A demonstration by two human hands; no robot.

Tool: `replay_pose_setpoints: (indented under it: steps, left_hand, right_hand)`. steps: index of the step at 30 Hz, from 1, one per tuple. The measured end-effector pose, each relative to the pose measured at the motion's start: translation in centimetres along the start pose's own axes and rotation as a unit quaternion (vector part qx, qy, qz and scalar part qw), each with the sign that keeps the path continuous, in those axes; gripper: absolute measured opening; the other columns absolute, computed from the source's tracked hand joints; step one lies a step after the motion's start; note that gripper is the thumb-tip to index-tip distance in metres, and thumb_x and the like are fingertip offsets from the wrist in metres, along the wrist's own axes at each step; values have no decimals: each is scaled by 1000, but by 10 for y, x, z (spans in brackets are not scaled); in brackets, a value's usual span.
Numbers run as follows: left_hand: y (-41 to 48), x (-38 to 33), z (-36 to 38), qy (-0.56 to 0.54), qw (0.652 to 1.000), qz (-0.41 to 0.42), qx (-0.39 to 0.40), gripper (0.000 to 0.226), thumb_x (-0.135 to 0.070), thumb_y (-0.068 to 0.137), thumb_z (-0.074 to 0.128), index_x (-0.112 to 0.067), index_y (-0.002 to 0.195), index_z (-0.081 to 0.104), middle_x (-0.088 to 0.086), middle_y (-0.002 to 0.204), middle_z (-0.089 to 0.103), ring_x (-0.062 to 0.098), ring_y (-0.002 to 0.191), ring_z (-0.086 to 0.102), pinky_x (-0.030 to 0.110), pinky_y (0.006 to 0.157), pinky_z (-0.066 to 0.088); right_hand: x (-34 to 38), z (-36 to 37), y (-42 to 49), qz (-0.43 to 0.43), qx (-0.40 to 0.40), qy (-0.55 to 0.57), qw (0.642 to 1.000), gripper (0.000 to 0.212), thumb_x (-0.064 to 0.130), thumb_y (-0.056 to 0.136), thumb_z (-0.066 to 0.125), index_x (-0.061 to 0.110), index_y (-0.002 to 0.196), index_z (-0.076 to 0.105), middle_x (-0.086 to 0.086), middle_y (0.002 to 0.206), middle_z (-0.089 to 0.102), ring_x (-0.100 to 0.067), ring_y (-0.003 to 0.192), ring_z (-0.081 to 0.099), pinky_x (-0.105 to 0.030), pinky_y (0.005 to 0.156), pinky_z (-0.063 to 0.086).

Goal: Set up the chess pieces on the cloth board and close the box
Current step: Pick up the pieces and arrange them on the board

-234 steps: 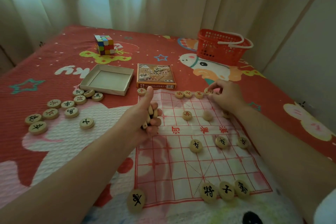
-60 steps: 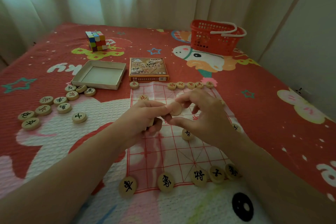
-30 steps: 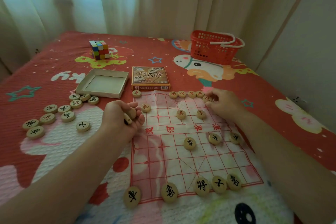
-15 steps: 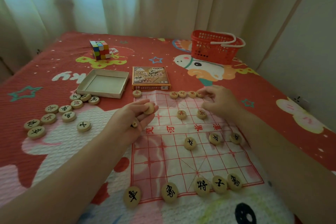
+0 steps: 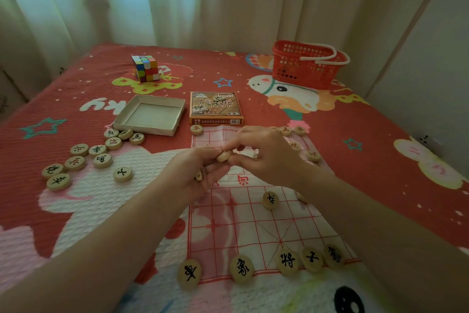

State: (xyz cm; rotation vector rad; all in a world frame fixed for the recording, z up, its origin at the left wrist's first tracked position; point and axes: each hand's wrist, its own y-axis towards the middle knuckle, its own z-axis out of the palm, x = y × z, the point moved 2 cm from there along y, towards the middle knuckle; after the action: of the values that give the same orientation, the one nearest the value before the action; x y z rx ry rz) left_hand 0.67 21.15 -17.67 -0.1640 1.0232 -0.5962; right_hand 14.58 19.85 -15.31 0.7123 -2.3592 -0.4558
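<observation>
Piece [image 5: 224,156] mid-frame over board [image 5: 243,234], pinched jointly by left hand [image 5: 193,173] and right hand [image 5: 266,157]; left also curls round a spare [image 5: 198,176] | risk: fumbled handover could drop it, knocking rows [image 5: 288,260] already set; loose cloth could ruck | box [image 5: 149,116] upper left, open, lid [image 5: 215,108] beside

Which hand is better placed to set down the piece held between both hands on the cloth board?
Probably the right hand: its fingers pinch the piece above the cloth board's far rows, while the left hand also cradles another piece in its palm.
</observation>
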Motion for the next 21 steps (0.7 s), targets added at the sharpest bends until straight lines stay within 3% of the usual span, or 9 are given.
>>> replay_pose_setpoints:
  steps: [2,5,9,15,18,21]
  left_hand:
    - [1,0,0,40,999,2,13,21,-8,93,46,2,87,64,9,62,70,13,54,69,18,48,53]
    - [2,-1,0,66,997,24,28,22,-17,93,49,-1,88,64,9,69,71,14,55,69,18,46,53]
    - [2,-3,0,98,991,74,44,15,-8,90,52,-3,86,65,8,69,68,11,50,65,19,44,52]
    - [3,-2,-3,109,990,79,32,15,-8,90,52,-2,84,64,9,64,68,10,45,60,18,40,50]
    - [3,-2,-4,125,988,87,27,15,-10,90,54,-4,83,65,8,66,68,8,41,55,17,36,45]
    - [3,-2,-4,155,983,95,23,16,-12,89,56,-6,80,67,5,65,68,7,36,49,15,33,37]
  right_hand:
    - [-1,0,0,22,-12,13,1000,12,10,77,68,8,88,72,5,76,66,9,71,54,-3,66,37]
    - [-7,-1,-1,89,-29,44,995,12,9,80,67,6,91,71,-3,77,70,8,66,56,-5,61,38]
    - [-10,-3,-3,150,-27,102,983,15,8,82,66,6,97,66,-2,70,64,5,52,54,-8,51,39]
    - [-7,-6,-5,150,10,121,981,23,-4,86,54,4,103,67,1,73,63,3,59,57,-8,55,41]
    - [-4,-8,-6,138,23,107,984,28,-5,81,60,6,106,66,-8,80,66,0,64,56,-10,58,43]
    - [-2,-9,-7,123,32,78,989,33,2,76,70,10,108,65,1,77,64,-7,69,57,-10,60,44]
